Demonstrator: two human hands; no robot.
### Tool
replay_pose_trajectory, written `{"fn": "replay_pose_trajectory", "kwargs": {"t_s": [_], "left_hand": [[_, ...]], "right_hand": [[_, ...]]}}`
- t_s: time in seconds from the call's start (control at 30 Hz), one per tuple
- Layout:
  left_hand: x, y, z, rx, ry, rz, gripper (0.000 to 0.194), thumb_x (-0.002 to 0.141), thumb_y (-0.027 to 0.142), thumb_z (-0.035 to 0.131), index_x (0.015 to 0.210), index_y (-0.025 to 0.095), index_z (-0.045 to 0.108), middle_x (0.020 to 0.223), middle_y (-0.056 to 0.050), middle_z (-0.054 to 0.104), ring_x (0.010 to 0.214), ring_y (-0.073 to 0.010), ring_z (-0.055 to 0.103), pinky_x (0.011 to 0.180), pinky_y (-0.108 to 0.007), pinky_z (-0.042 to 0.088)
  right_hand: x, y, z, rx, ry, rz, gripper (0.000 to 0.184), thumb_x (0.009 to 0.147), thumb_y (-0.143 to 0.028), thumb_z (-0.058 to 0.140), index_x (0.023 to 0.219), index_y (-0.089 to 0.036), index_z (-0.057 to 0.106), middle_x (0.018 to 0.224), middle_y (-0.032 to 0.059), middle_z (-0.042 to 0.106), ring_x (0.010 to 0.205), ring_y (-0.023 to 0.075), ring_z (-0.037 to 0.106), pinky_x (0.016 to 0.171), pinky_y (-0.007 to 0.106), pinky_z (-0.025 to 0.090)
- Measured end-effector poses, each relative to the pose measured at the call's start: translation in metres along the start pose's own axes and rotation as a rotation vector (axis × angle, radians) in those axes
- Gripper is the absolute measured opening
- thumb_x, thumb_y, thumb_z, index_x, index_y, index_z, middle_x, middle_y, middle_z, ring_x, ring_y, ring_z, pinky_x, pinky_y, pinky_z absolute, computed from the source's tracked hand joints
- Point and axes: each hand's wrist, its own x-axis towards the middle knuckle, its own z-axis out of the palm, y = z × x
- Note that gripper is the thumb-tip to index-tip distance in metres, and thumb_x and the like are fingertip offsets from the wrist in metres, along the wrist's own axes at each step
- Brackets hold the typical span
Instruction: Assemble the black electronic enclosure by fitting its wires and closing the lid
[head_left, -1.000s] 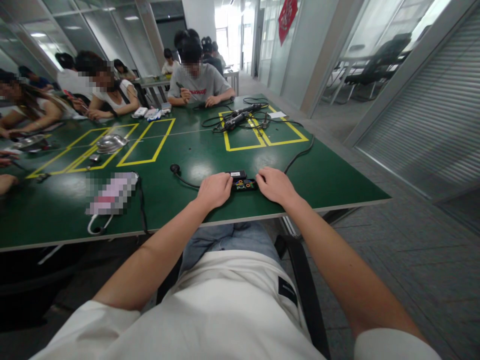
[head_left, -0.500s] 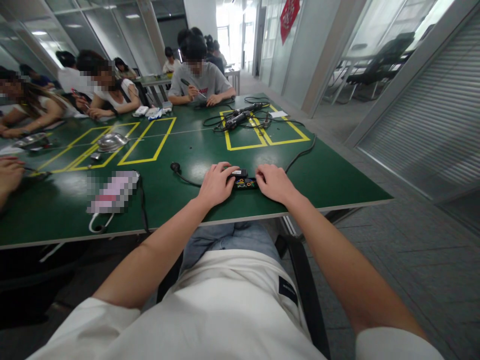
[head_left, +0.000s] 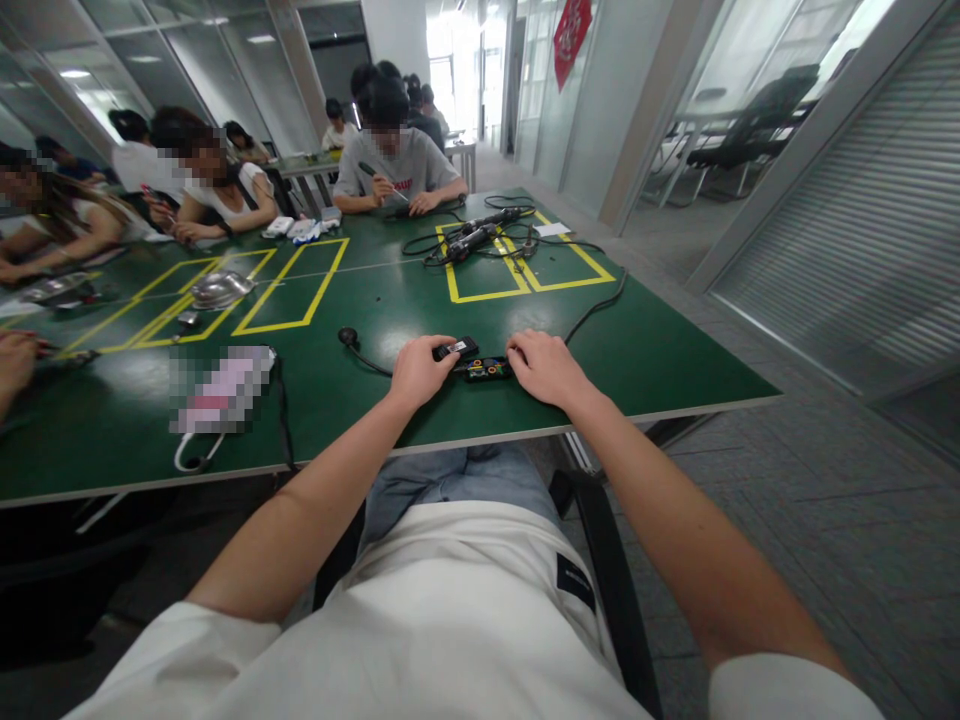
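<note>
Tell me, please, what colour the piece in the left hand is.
The piece is black with a pale label, seen best in the head view.

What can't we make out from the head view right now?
All in the head view:
- Label text on the cover: too small to read.
- Cover's underside: turned away from the camera; the left hand hides one end.
- Right end of the open housing: hidden by the right hand.
- Wires inside: too small to trace.
- Co-worker's hand: cut off by the left edge.
</note>
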Motion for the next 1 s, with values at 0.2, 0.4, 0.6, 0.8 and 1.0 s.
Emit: {"fn": "replay_pose_trajectory", "kwargs": {"t_s": [0.2,0.4,0.6,0.8,1.0], "left_hand": [[-0.005,0.004,-0.001,-0.06,0.048,0.082,0.024,0.106,0.027,0.071,0.125,0.021,0.085,0.126,-0.012,0.085,0.117,-0.0313,0.077,0.107,-0.046,0.061],[-0.014,0.007,0.001,-0.12,-0.025,0.422,0.033,0.111,0.031,0.065,0.139,0.021,0.08,0.136,-0.013,0.081,0.125,-0.028,0.073,0.113,-0.046,0.058],[-0.013,0.008,0.006,-0.052,-0.102,0.551,0.033,0.113,0.035,0.062,0.135,0.021,0.082,0.131,-0.015,0.081,0.121,-0.0289,0.075,0.111,-0.049,0.06],[-0.015,0.011,0.006,-0.018,-0.117,0.523,0.033,0.113,0.031,0.061,0.136,0.019,0.081,0.131,-0.017,0.081,0.12,-0.0307,0.075,0.11,-0.052,0.059],[-0.017,0.012,0.004,-0.018,-0.139,0.497,0.033,0.112,0.032,0.061,0.136,0.02,0.08,0.131,-0.015,0.081,0.122,-0.0305,0.074,0.111,-0.051,0.058]], "right_hand": [[0.001,0.002,0.001,0.016,-0.008,-0.002,0.036,0.11,-0.02,0.042,0.118,-0.018,0.077,0.122,0.0182,0.08,0.113,0.0339,0.07,0.092,0.042,0.046],[0.001,0.006,0.004,0.023,0.003,-0.002,0.037,0.106,-0.011,0.041,0.117,-0.018,0.076,0.121,0.0184,0.081,0.112,0.0341,0.069,0.091,0.042,0.045],[0.001,0.004,0.003,0.013,0.003,-0.005,0.039,0.106,-0.01,0.039,0.116,-0.017,0.076,0.12,0.0193,0.08,0.111,0.0347,0.069,0.09,0.043,0.044],[-0.001,0.004,0.001,0.021,-0.004,-0.031,0.038,0.106,-0.01,0.041,0.114,-0.018,0.077,0.118,0.0189,0.08,0.11,0.0346,0.069,0.089,0.043,0.044],[-0.002,0.004,0.0,0.05,-0.01,-0.072,0.034,0.105,-0.01,0.042,0.11,-0.018,0.075,0.114,0.0184,0.08,0.106,0.0341,0.067,0.087,0.042,0.043]]}}
